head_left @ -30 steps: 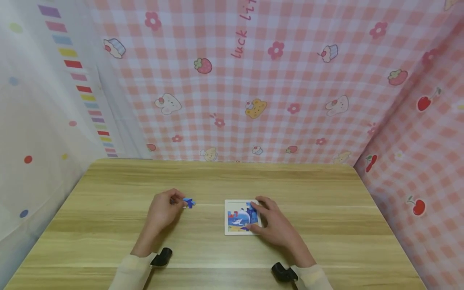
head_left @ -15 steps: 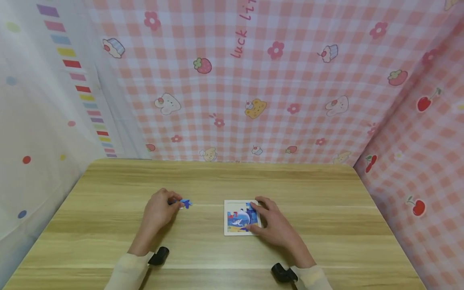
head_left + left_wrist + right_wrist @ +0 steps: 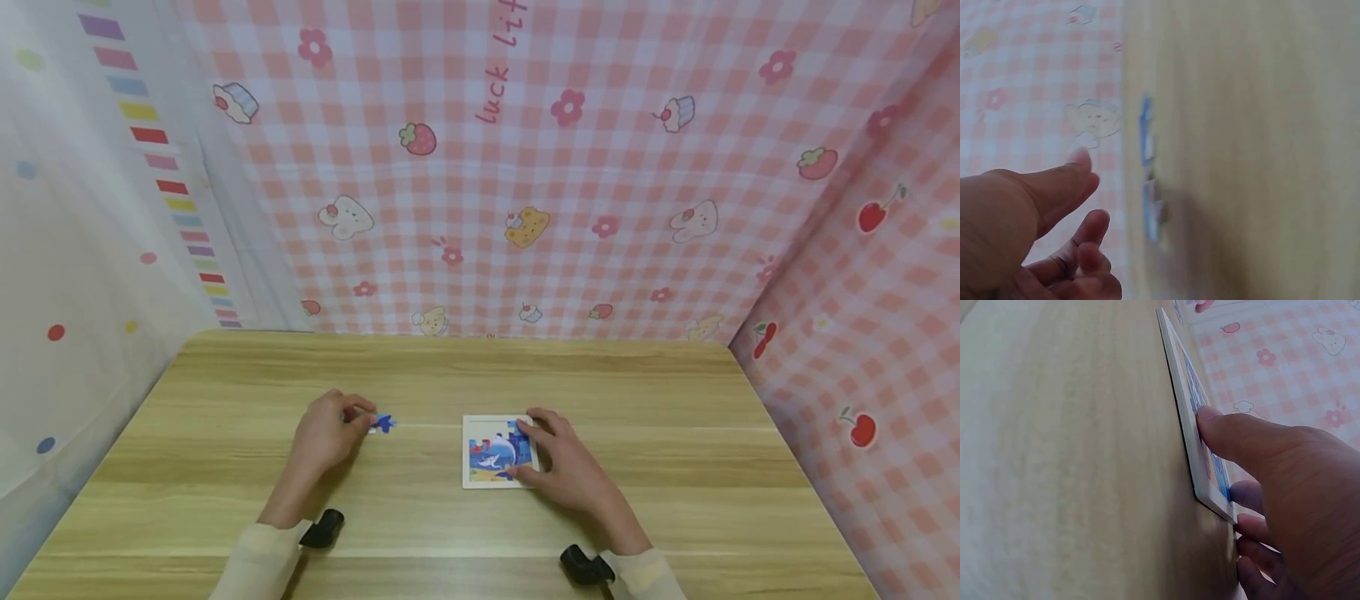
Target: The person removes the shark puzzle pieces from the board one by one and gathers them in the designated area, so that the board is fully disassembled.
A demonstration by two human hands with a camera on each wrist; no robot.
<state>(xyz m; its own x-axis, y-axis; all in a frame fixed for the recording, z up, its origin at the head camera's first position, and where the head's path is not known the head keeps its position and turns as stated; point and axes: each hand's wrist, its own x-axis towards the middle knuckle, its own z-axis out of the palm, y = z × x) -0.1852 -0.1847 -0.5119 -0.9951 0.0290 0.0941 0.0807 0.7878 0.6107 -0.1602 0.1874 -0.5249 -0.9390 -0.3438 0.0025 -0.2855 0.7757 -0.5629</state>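
Observation:
In the head view my left hand [image 3: 330, 433] is over blue jigsaw pieces [image 3: 385, 423] on the left half of the table, covering part of them. The left wrist view shows two pieces [image 3: 1147, 134] close together on the tabletop, blurred, with a gap between my thumb [image 3: 1063, 181] and fingers. No piece is visibly between them. My right hand [image 3: 573, 462] rests on the right side of a white-framed jigsaw puzzle [image 3: 491, 483] with a sea picture, partly filled. Its thumb [image 3: 1229, 428] lies on the picture; other fingers touch or sit beside the frame's edge.
The wood-grain table [image 3: 420, 533] is bordered by a pink checked cloth [image 3: 465, 183] behind, another at the right, and a white dotted cloth [image 3: 82, 250] at the left. Black wrist cameras [image 3: 324, 529] sit inside each wrist.
My left hand has shifted a little to the left, and the visible blue piece has moved slightly left and turned. My right hand and the framed puzzle have stayed in place.

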